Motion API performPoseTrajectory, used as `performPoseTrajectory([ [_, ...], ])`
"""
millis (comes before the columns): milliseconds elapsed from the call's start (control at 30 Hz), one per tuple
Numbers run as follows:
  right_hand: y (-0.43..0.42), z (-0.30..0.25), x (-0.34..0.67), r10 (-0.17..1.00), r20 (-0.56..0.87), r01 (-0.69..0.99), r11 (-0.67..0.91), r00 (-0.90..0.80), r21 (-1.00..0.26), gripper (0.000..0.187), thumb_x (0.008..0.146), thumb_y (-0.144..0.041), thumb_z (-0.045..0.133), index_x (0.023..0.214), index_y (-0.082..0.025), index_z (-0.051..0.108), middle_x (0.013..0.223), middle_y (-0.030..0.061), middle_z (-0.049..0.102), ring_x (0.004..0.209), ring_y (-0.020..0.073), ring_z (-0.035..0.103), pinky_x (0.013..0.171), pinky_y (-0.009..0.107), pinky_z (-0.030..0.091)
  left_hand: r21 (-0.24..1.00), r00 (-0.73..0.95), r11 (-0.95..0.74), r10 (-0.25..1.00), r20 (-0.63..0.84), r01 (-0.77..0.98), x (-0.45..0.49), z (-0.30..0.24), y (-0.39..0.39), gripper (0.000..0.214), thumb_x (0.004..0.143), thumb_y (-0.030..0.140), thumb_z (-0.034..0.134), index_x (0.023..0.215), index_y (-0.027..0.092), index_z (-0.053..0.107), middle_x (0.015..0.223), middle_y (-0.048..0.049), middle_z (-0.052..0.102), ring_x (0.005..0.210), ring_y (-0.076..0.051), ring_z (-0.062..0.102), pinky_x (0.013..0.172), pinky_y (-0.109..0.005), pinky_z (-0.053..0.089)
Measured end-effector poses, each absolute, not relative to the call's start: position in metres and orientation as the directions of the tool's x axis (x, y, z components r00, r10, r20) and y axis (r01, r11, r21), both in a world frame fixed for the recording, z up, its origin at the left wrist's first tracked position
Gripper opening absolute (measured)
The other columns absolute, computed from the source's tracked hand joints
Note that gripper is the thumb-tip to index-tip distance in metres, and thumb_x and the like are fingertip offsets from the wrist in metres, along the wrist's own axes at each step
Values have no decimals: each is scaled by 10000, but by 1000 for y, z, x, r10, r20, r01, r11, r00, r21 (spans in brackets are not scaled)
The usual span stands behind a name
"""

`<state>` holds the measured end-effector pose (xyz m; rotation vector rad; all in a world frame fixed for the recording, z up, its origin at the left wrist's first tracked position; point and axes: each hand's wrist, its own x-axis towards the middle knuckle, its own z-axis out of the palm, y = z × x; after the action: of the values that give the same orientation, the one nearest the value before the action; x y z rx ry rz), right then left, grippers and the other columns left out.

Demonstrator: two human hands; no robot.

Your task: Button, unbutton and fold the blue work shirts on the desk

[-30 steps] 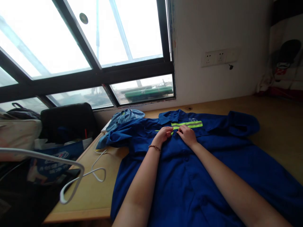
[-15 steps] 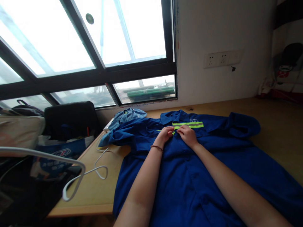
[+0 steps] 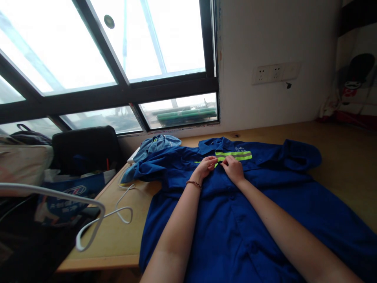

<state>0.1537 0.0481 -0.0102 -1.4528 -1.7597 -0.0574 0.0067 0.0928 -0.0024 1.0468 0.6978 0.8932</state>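
The blue work shirt (image 3: 235, 220) lies spread flat, front up, on the wooden table (image 3: 118, 236), collar toward the wall and its yellow reflective stripe (image 3: 234, 155) across the chest. Over the last second almost nothing has shifted: both hands stay together at the front opening just below the stripe, so the work is still on this one spot of the placket. The left hand (image 3: 204, 167), a bead bracelet (image 3: 193, 183) on its wrist, and the right hand (image 3: 234, 168) have their fingers curled closed, pinching the cloth edges, fingertips nearly touching. A lighter blue garment (image 3: 156, 143) is bunched by the shirt's far left sleeve, and a white hanger (image 3: 118, 212) lies near the table's left edge.
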Motion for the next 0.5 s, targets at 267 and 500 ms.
performPoseTrajectory([
  [267,51,-13,153,811,576,766,305,103,-566,144,737,-315,535,712,-192,463,623,-5,550,579,140,519,575,240,359,924,457,261,883,-111,-280,7,0,95,263,666,304,654,804,87,601,642,-11,551,380,-1,270,386,-172,178],
  [500,54,-18,149,841,496,746,186,216,-639,265,637,-350,565,807,-186,446,658,14,544,579,172,516,534,258,362,941,542,269,832,-120,-205,8,1,90,444,772,468,464,853,80,665,684,-66,597,389,-22,261,397,-192,165],
])
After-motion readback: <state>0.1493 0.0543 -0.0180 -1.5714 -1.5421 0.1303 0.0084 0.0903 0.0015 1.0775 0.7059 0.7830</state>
